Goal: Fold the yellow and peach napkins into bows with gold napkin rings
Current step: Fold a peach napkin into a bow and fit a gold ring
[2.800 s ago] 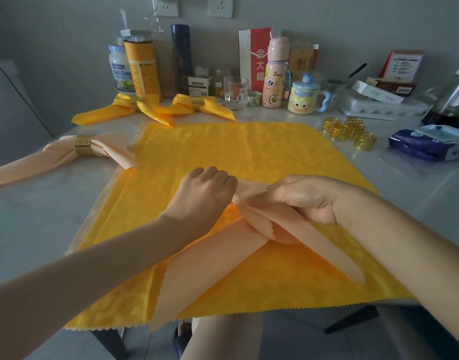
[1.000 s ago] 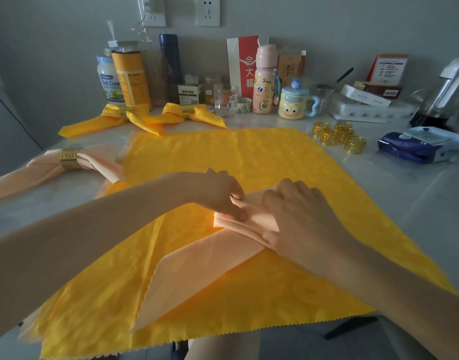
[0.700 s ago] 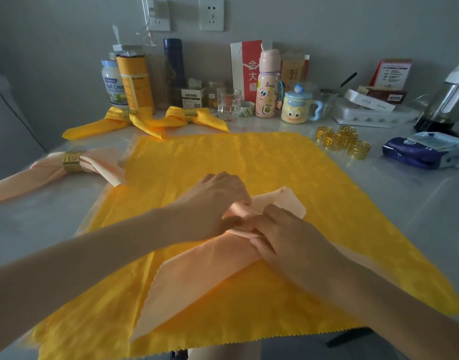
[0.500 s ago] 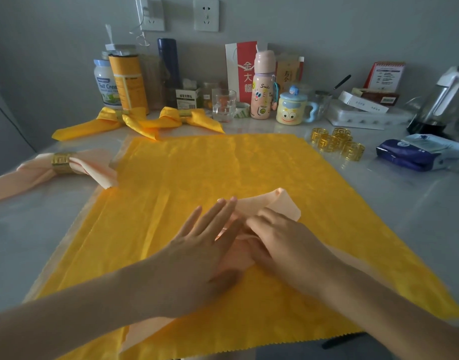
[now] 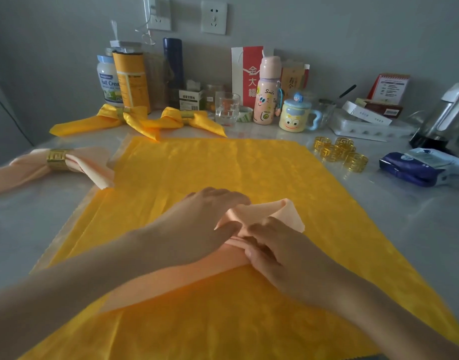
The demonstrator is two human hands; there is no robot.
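**Middle gathered, one loop standing**

Half a second ago my left hand (image 5: 202, 222) lay flat with its fingers spread over the peach napkin (image 5: 264, 211). Now those fingers have drawn together and bent over the fold, and the thumb is pushed in at the centre. My right hand (image 5: 275, 245) has closed in from the other side and pinches the bunched middle with curled fingers. Both hands grasp the cloth and almost touch each other. One loop now stands puffed up just beyond my right fingers, and a long flat tail runs back toward me under my left forearm. I take this to mean the bow's waist is formed and ready for a ring, though none is on it yet.

The peach napkin sits on the middle of the yellow napkin (image 5: 223, 165), which lies spread flat on the table (image 5: 405, 216). The peach cloth is smooth and matte, soft enough to round rather than crease at the loop. Narrow pleats show where I pinch. The yellow has a faint woven sheen and a paler strip along its left edge. The gold rings (image 5: 337, 153) are shiny openwork bands, clustered well off to my right. A finished peach bow (image 5: 93, 165) lies to my left, and two yellow bows (image 5: 142, 123) lie at the far edge.
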